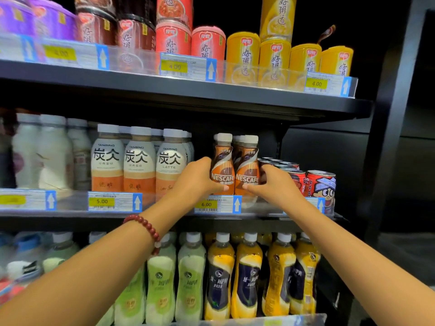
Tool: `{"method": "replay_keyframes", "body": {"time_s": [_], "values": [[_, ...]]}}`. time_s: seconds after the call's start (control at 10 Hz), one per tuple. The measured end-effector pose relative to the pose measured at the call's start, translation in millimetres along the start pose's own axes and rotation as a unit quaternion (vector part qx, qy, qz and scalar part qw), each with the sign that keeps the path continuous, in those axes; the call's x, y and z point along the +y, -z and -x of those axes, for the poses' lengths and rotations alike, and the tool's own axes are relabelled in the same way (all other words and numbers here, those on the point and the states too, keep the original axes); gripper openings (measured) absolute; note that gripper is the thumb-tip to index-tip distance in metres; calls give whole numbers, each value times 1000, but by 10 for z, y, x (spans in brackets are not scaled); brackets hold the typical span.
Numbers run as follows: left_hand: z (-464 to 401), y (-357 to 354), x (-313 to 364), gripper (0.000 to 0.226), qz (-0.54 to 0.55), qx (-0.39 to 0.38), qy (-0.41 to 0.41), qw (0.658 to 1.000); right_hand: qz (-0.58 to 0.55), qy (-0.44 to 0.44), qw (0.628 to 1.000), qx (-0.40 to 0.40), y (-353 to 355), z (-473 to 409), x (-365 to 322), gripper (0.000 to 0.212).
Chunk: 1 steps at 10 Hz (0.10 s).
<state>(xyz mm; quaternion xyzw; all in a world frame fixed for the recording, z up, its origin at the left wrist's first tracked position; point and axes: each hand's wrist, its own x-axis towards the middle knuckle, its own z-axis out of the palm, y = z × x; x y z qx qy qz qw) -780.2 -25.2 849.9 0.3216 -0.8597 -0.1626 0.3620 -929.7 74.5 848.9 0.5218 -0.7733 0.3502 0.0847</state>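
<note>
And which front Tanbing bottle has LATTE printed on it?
The rightmost Tanbing bottle, beside the left hand; only it shows that word under the large characters.

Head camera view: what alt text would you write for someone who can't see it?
A person's left hand and right hand each grip one of two brown white-capped plastic Nescafé bottles, side by side on a black metal shop shelf. White-and-orange Tanbing latte bottles stand left of them, red illustrated drink cans right.

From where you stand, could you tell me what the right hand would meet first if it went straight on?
The right hand grips the right Nescafe bottle, so that comes first. Pushed on, that bottle would probably meet the bottles behind it, though depth is unclear.
</note>
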Motion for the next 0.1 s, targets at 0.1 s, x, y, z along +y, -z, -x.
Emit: {"method": "replay_keyframes", "body": {"time_s": [0.1], "values": [[196, 318, 44, 64, -45, 36, -18, 998, 68, 7, 996, 48, 60, 199, -222, 43]]}}
